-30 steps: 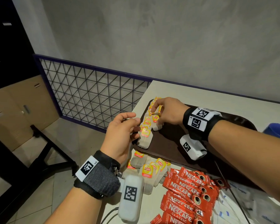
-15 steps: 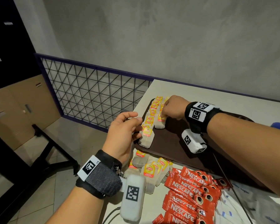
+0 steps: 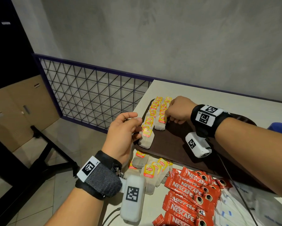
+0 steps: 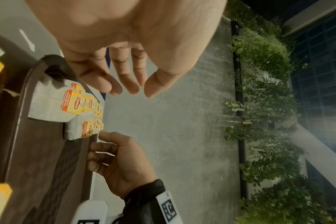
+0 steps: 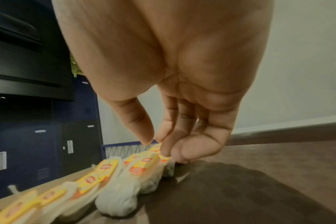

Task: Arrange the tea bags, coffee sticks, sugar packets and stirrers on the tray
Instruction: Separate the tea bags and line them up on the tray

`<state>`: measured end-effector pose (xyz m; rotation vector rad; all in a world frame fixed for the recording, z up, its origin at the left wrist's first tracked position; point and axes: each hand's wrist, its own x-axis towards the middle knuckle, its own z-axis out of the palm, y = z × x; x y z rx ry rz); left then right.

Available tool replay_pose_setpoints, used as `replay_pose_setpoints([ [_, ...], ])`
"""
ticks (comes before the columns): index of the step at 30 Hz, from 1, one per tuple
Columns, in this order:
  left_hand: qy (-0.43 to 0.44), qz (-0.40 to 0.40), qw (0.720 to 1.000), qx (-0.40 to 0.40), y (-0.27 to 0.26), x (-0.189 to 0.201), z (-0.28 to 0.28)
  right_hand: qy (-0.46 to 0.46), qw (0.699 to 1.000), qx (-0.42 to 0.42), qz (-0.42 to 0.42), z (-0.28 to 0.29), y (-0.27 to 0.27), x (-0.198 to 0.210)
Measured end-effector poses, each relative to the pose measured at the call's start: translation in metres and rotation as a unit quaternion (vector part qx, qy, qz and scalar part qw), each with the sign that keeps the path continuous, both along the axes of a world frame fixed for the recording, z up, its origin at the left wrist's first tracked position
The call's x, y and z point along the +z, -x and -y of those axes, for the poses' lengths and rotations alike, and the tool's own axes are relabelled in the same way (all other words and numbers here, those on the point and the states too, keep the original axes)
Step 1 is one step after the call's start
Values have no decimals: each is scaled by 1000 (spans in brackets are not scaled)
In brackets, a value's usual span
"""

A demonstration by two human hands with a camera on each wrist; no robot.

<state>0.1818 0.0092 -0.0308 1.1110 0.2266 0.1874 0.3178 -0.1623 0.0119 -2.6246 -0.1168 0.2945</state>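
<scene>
A dark brown tray (image 3: 177, 144) lies on the white table. Two rows of Lipton tea bags (image 3: 155, 115) run along its left side; the row also shows as tea bags (image 5: 128, 171) in the right wrist view. My right hand (image 3: 169, 115) is over the second row, and its bent fingertips (image 5: 166, 151) touch a tea bag tag while the thumb stays apart. My left hand (image 3: 133, 126) hovers at the tray's left edge, fingers relaxed and holding nothing. It is close to the nearest tea bag (image 3: 146, 139). The left hand (image 4: 128, 89) is empty in its own view too.
Loose tea bags (image 3: 150, 170) lie on the table in front of the tray. Red Nescafe coffee sticks (image 3: 189, 190) are to their right, white sugar packets (image 3: 226, 209) beyond them. A blue object (image 3: 280, 128) is at the right. A mesh railing (image 3: 96, 95) stands past the table's left edge.
My right hand has slid slightly farther along the second row and its fingers have curled down onto the tags. The left hand has stayed beside the tray edge.
</scene>
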Motion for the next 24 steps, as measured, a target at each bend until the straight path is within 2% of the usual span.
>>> replay_pose_setpoints([
  [3, 2, -2, 1000, 2, 0, 0, -2, -18, 999, 48, 6, -2, 19, 6],
  [5, -12, -9, 1000, 3, -1, 0, -7, -28, 995, 94, -23, -6, 37, 6],
  [9, -95, -56, 993, -36, -3, -2, -16, 44, 978, 178, -96, -17, 68, 1],
  [14, -157, -69, 983, -65, 0, -1, -16, 131, 956, 248, -84, -24, 80, 2],
  [17, -179, -63, 979, -70, 0, -2, -16, 146, 954, 255, -58, -26, 81, 1],
  [20, -164, -57, 982, -74, 1, 0, -14, 154, 954, 255, -32, -27, 81, -1],
  [24, -167, -62, 981, -73, 1, -1, -12, 129, 960, 247, -21, -27, 82, 0],
])
